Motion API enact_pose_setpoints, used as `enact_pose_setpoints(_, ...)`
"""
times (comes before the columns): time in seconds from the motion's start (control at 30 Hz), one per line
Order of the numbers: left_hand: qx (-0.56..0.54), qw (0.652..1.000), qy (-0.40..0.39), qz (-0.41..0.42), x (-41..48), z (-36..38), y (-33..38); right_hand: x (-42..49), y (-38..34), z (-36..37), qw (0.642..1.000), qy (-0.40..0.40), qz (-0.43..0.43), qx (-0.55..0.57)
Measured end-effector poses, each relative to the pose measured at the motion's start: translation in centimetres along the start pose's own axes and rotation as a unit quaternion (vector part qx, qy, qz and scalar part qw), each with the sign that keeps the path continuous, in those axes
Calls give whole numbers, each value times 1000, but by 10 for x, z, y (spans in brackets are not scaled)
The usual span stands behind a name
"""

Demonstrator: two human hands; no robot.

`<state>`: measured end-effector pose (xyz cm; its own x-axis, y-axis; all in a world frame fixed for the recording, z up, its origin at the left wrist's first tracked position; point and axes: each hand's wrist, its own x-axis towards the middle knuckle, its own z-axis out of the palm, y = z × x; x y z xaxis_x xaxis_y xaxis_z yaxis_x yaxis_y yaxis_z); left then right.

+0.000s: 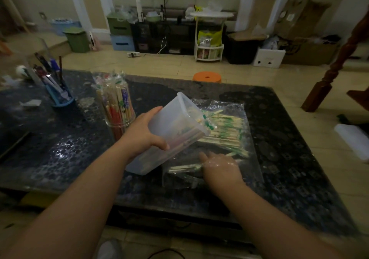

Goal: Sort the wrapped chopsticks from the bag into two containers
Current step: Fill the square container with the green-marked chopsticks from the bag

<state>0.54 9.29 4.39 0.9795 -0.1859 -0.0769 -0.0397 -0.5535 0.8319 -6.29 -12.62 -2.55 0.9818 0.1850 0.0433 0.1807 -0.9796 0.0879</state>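
Chopsticks (pixel 225 131) in green-printed wrappers lie heaped inside a clear plastic bag (pixel 250 159) spread flat on the dark, glossy table (pixel 60 149); the left hand (pixel 143 133) grasps a translucent plastic container (pixel 175 119), fingers wrapped round its side, holding it off the table and tilted so its open mouth points away over the bag; a few green-tipped pairs show at that mouth; the right hand (pixel 219 168) is pushed inside the bag near its front edge, seen only through the film, and I cannot tell whether its fingers grip anything; a few wrapped pairs lie just beside it. Left of the tilted container stands a clear round jar (pixel 119 123), packed upright with chopsticks in red and blue wrappers; farther left a blue pen holder (pixel 61 97) stands full of pens; an orange stool (pixel 207 77) sits on the floor beyond the table.
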Motion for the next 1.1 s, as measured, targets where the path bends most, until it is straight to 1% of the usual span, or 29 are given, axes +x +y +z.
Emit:
enact_pose_setpoints(0.1, -5, 1000, -3, -7, -1, -1, 1, -16, -6, -10, 999, -17, -24, 36)
enact_pose_setpoints(0.13, -6, 1000, -3, -10, -1, -1, 1, -20, -8, -14, 998, -2, -42, 44)
enact_pose_setpoints(0.2, -10, 1000, 0, -8, -2, -1, 2, -26, -11, -26, 994, 57, -77, 53)
enact_pose_setpoints(0.3, -10, 1000, -4, 6, -3, 0, 3, -26, -8, -41, 983, 143, -93, 66)
enact_pose_setpoints(0.4, -18, 1000, -2, 3, -2, 1, 1, -27, -7, -55, 965, 202, -99, 134)
enact_pose_setpoints(0.47, -18, 1000, 0, 4, -2, 0, -1, -28, -6, -63, 951, 229, -66, 195)
enact_pose_setpoints(0.53, -11, 1000, -4, 0, -3, -1, 0, -27, -2, -68, 936, 219, 2, 276)
enact_pose_setpoints(0.6, -4, 1000, -6, 0, -3, -1, 1, -21, 6, -70, 897, 233, 67, 369)
enact_pose_setpoints(0.63, 0, 1000, -5, 2, -3, 0, 1, -19, 10, -72, 880, 250, 94, 392)
enact_pose_setpoints(0.8, 11, 1000, -1, 4, -2, 1, 0, -8, 23, -82, 824, 303, 177, 446)
enact_pose_setpoints(0.87, 13, 1000, -3, 2, -2, 1, 1, -4, 29, -86, 786, 325, 208, 483)
enact_pose_setpoints(0.93, 12, 1000, -5, 1, -2, 0, 1, 1, 32, -87, 725, 341, 234, 551)
enact_pose_setpoints(1.0, 6, 1000, -4, -2, -1, 0, 0, 6, 37, -89, 645, 353, 277, 619)
enact_pose_setpoints(1.1, 5, 1000, -6, 2, 0, 1, -1, 10, 42, -92, 487, 365, 338, 718)
